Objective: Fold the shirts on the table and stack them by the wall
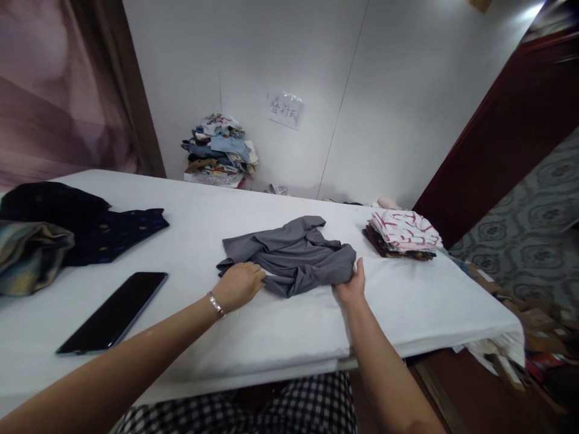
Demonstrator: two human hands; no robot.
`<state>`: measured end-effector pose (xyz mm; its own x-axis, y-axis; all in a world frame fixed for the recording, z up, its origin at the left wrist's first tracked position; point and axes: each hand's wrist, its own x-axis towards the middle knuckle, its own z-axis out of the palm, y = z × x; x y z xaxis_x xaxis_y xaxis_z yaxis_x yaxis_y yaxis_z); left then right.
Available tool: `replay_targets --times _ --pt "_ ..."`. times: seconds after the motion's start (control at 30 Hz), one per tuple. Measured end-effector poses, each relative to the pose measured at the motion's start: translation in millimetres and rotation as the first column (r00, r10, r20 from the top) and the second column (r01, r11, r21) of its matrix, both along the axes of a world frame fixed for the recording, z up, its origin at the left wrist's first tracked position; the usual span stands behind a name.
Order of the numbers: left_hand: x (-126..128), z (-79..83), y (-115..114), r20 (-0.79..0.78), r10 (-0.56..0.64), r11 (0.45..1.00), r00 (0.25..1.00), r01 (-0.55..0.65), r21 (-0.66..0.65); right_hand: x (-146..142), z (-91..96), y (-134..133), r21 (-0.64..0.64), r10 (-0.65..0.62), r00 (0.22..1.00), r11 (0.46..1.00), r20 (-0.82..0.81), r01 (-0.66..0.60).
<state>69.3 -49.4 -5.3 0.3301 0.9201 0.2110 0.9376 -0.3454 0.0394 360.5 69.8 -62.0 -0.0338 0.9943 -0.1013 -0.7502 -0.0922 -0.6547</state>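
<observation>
Left hand (pixel 239 286) pinches the rumpled grey garment (pixel 312 259) mid-table (pixel 289 337); right hand (pixel 351 287) cups its right end, grip unclear; straightening looks underway, those creases calling for a smoothing pull!

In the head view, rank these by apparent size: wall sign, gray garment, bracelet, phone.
Largest to smallest:
1. gray garment
2. phone, though its nearness may enlarge it
3. wall sign
4. bracelet

Plain grey garment (pixel 301 256), white tablecloth (pixel 280 343), black-and-white checked clothing (pixel 316 404)
</observation>
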Motion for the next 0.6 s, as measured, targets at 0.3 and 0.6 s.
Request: replay_targets --times 0.3,0.6 --pt "-43.6 -14.9 -50.8 0.038 0.07 0.996 0.997 -0.068 -0.05 13.6 -2.0 -14.4 -0.088 -0.037 0.947 0.994 0.319 0.069" --pt "-53.1 -29.6 -51.6 0.172 0.069 0.998 0.983 -0.069 -0.009 84.0 12.4 -6.4 0.088 -0.102 0.801 0.994 0.59 0.062"
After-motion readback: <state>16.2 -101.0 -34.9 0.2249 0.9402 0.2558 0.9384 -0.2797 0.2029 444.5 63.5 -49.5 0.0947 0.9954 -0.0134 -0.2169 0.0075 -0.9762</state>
